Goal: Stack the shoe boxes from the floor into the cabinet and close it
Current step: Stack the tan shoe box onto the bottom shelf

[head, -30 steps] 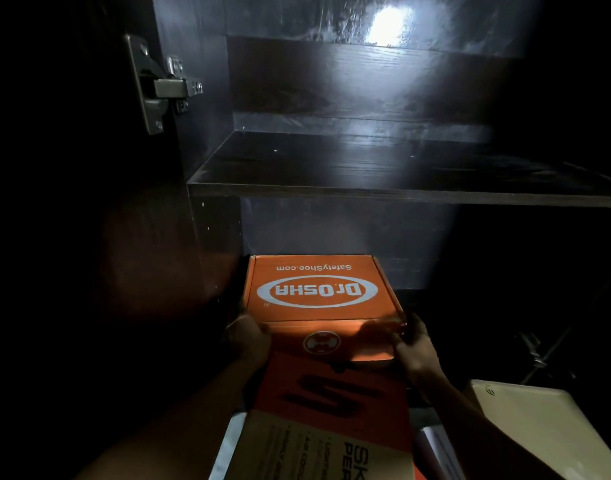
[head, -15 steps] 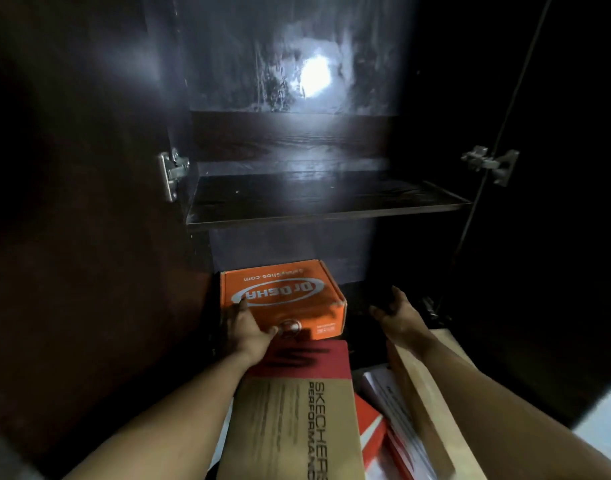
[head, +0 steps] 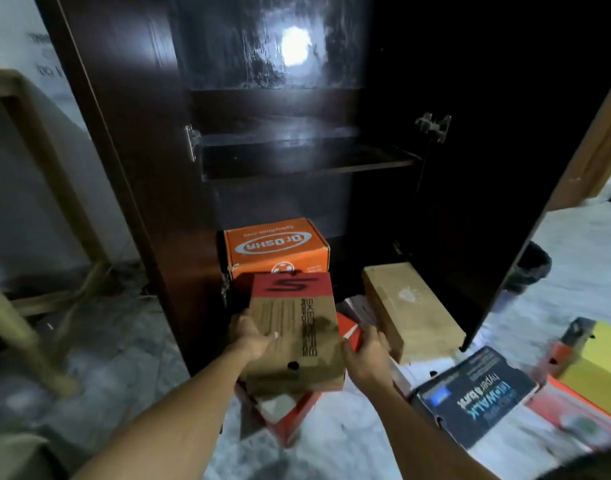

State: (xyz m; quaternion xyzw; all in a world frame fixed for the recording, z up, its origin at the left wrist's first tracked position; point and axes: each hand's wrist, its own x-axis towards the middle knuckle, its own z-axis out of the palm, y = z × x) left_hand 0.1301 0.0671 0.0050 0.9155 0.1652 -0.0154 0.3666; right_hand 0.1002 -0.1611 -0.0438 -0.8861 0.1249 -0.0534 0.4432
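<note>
Nearest, two bare forearms reach forward over the pale marbled floor (head: 332, 441). The left hand (head: 252, 336) is pressed against the left side of a brown Skechers shoe box (head: 293, 327), thumb lying on its lid; the right hand (head: 366, 353) cups the box's right side, fingers curled around the edge. Both hands grip this box between them, its red-banded end pointing toward the cabinet. Under it lies a red shoe box (head: 286, 414) on the floor.

To the right, near the floor's front right, sits a dark blue shoe box (head: 477, 393) with light lettering, and beyond it a yellow and orange box (head: 598, 372), blurred. Just past the right hand a plain tan box (head: 411, 313) lies tilted, its far end at the cabinet's front edge, with white papers and another red box (head: 349, 330) between it and the held box.

Farther on, the dark wooden cabinet (head: 124, 133) stands with both doors open. An orange Dr.Osha shoe box (head: 276, 244) sits on its bottom at the left side, just behind the held box. Above it is a bare dark shelf (head: 307, 161), and a light glare on the glossy back panel. A wooden frame (head: 27, 202) stands left of the cabinet.
</note>
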